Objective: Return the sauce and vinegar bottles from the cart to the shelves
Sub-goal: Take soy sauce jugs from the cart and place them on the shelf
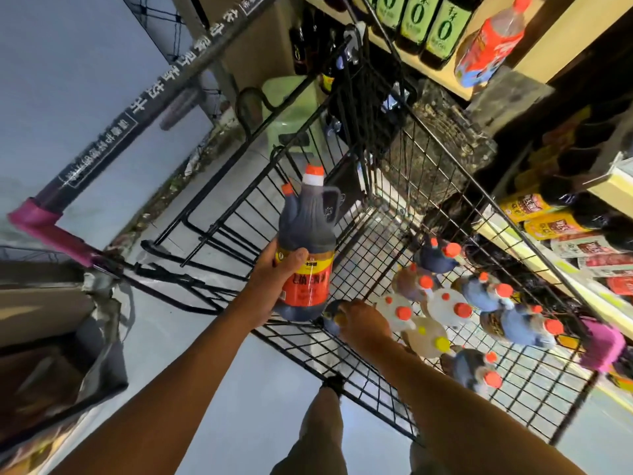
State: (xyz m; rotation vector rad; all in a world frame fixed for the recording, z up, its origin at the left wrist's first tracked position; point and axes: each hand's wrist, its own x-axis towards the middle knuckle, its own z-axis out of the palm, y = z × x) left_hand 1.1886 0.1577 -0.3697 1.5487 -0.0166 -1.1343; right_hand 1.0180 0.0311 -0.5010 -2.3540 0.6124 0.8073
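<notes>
Over the near-left side of the wire cart (387, 234): one dark bottle (306, 231), red label, orange cap. It stood upright, lifted clear of the basket. My left hand (274, 279) gripped its lower body, thumb laid across the label.

At 4 o'clock from that bottle, inside the cart: my right hand (363, 325). Its fingers were curled down over the top of a second dark bottle (329, 315), which was mostly hidden beneath the hand.

At 3 o'clock from the right hand, on the cart floor: a cluster of bottles (520, 325), dark and clear, orange caps; one bore a yellow cap (442, 343).

At 1 to 3 o'clock, beyond the cart: shelves (555, 39), which carried further bottles.
</notes>
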